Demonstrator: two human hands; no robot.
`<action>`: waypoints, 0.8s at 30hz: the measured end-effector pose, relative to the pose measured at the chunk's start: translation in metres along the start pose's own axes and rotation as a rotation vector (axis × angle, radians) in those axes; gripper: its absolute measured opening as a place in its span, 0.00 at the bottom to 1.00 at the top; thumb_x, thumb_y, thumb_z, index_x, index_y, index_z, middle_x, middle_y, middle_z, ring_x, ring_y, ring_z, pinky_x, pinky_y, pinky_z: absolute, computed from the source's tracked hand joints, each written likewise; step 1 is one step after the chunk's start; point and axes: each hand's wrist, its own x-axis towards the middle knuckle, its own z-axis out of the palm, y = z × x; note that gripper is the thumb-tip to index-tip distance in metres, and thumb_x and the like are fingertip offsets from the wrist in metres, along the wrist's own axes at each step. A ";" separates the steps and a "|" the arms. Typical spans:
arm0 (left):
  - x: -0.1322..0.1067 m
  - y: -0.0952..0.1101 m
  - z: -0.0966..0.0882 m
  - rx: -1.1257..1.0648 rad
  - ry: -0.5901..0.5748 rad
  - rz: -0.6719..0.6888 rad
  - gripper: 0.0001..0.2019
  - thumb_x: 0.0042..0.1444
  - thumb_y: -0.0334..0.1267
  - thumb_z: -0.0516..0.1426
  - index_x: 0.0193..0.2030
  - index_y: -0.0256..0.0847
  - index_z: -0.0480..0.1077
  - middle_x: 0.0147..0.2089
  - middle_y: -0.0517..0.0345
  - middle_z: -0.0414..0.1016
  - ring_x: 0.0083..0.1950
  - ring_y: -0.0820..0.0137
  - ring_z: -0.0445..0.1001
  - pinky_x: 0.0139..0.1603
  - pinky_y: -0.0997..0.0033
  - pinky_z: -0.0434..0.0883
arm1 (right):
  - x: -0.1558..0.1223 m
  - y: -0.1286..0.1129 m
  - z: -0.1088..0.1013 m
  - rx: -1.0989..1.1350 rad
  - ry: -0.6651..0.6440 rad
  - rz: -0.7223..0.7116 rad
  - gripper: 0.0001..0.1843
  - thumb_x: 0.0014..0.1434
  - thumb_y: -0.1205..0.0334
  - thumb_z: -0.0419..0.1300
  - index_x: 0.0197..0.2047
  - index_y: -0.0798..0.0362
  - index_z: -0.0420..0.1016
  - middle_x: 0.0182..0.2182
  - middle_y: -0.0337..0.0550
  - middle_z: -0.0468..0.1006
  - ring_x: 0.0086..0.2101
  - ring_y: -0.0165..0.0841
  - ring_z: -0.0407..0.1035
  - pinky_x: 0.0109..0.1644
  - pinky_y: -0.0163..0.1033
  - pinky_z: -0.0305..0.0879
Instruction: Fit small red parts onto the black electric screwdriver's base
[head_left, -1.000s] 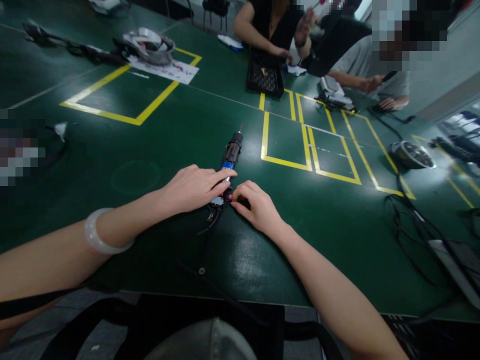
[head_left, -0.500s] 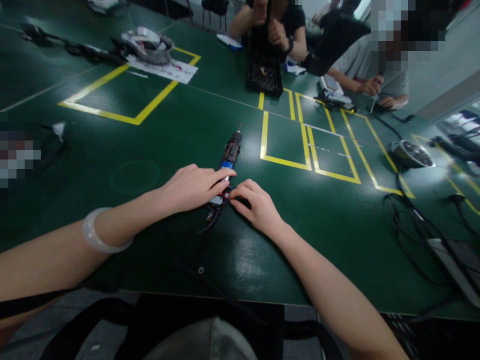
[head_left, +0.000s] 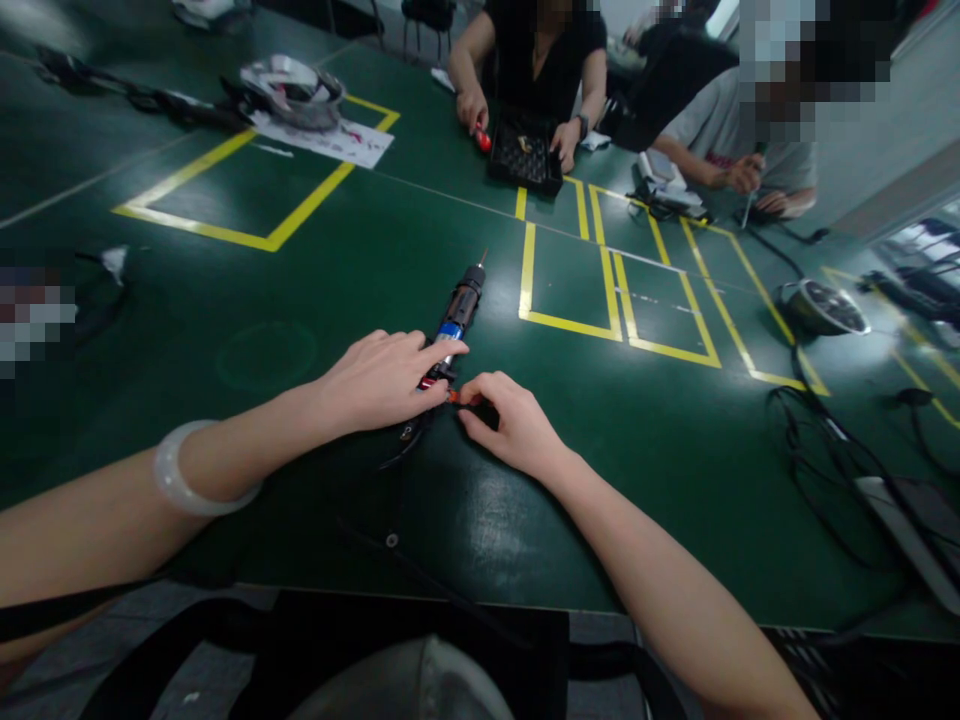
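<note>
An electric screwdriver (head_left: 459, 303) lies on the green table, its thin bit pointing away from me. Its front is dark, with a blue band and a bare silver section behind it, and red parts show near the rear. My left hand (head_left: 386, 375) is closed over the silver section and rear, hiding part of the tool. Thumb and fingers of my right hand (head_left: 514, 415) are curled at the tool's rear right side, around a small orange piece (head_left: 453, 397). Whether that piece is loose or attached cannot be seen. A black cable (head_left: 409, 447) trails from the rear toward me.
Across the table (head_left: 360, 290) a person handles a black tray (head_left: 525, 160) and a red-handled object (head_left: 482, 138). Another person works at the right. Yellow tape squares mark the surface. A clear bowl (head_left: 292, 92) stands on paper at far left; black cables (head_left: 802, 440) lie right.
The orange piece now shows at my right fingertips, and my left thumb sits lower on the tool. The person opposite has lowered both hands to the tray and the red-handled object.
</note>
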 end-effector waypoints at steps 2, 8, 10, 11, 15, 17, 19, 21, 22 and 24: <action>0.000 0.002 -0.001 0.024 0.015 -0.021 0.28 0.66 0.49 0.46 0.72 0.52 0.60 0.50 0.47 0.75 0.49 0.55 0.75 0.49 0.59 0.66 | 0.000 0.000 0.001 -0.003 -0.006 -0.006 0.04 0.61 0.67 0.58 0.39 0.50 0.68 0.37 0.43 0.75 0.40 0.36 0.69 0.46 0.41 0.66; 0.007 -0.009 0.000 0.096 0.043 -0.073 0.27 0.66 0.48 0.47 0.71 0.55 0.61 0.48 0.47 0.73 0.48 0.56 0.74 0.48 0.60 0.67 | -0.003 0.004 -0.002 0.011 -0.005 0.001 0.05 0.63 0.67 0.57 0.42 0.50 0.68 0.40 0.43 0.75 0.41 0.35 0.69 0.48 0.42 0.67; 0.012 -0.021 0.000 0.106 0.041 -0.098 0.27 0.66 0.48 0.47 0.72 0.56 0.60 0.49 0.47 0.73 0.49 0.56 0.74 0.50 0.59 0.67 | -0.004 0.006 -0.004 0.016 0.009 0.003 0.05 0.63 0.67 0.57 0.43 0.50 0.68 0.40 0.43 0.75 0.40 0.35 0.69 0.48 0.41 0.67; 0.015 -0.028 -0.001 0.109 0.038 -0.112 0.28 0.66 0.49 0.47 0.72 0.56 0.59 0.49 0.47 0.72 0.49 0.55 0.74 0.51 0.58 0.66 | -0.005 0.006 -0.005 0.017 0.016 0.005 0.05 0.63 0.66 0.57 0.43 0.50 0.69 0.39 0.43 0.74 0.40 0.34 0.69 0.48 0.41 0.66; 0.021 -0.059 -0.006 0.122 0.027 -0.208 0.28 0.67 0.49 0.46 0.73 0.57 0.57 0.49 0.47 0.71 0.49 0.54 0.73 0.51 0.56 0.66 | -0.006 0.008 -0.007 0.020 0.028 0.015 0.05 0.64 0.66 0.56 0.43 0.50 0.69 0.39 0.43 0.74 0.40 0.34 0.69 0.46 0.41 0.66; 0.019 -0.077 -0.010 0.111 0.034 -0.250 0.27 0.69 0.49 0.42 0.74 0.56 0.55 0.49 0.48 0.70 0.48 0.55 0.72 0.50 0.57 0.66 | -0.006 0.008 -0.007 0.023 0.027 0.019 0.05 0.64 0.66 0.57 0.43 0.51 0.69 0.39 0.43 0.74 0.40 0.34 0.70 0.45 0.40 0.66; 0.015 -0.096 -0.012 0.095 0.044 -0.280 0.26 0.71 0.48 0.39 0.74 0.55 0.53 0.49 0.49 0.68 0.46 0.58 0.71 0.49 0.59 0.66 | -0.006 0.009 -0.008 0.025 0.026 0.024 0.05 0.64 0.66 0.57 0.43 0.51 0.70 0.39 0.43 0.74 0.40 0.34 0.70 0.45 0.40 0.66; 0.013 -0.119 -0.012 0.077 0.046 -0.317 0.26 0.72 0.47 0.38 0.74 0.53 0.52 0.49 0.49 0.68 0.45 0.60 0.69 0.48 0.59 0.66 | -0.005 0.009 -0.008 0.024 0.025 0.026 0.05 0.64 0.66 0.57 0.43 0.51 0.70 0.39 0.43 0.74 0.40 0.34 0.70 0.45 0.40 0.66; 0.012 -0.131 -0.011 0.067 0.040 -0.343 0.26 0.72 0.46 0.39 0.74 0.51 0.53 0.51 0.48 0.68 0.45 0.60 0.69 0.48 0.59 0.66 | -0.005 0.009 -0.008 0.024 0.022 0.025 0.05 0.64 0.67 0.57 0.43 0.50 0.70 0.39 0.43 0.74 0.40 0.34 0.70 0.45 0.40 0.66; 0.010 -0.155 -0.008 0.047 0.030 -0.377 0.25 0.72 0.46 0.38 0.73 0.49 0.53 0.55 0.47 0.68 0.47 0.60 0.67 0.48 0.58 0.66 | -0.006 0.009 -0.008 0.024 0.018 0.023 0.04 0.64 0.67 0.56 0.43 0.50 0.70 0.39 0.43 0.74 0.40 0.34 0.70 0.46 0.40 0.66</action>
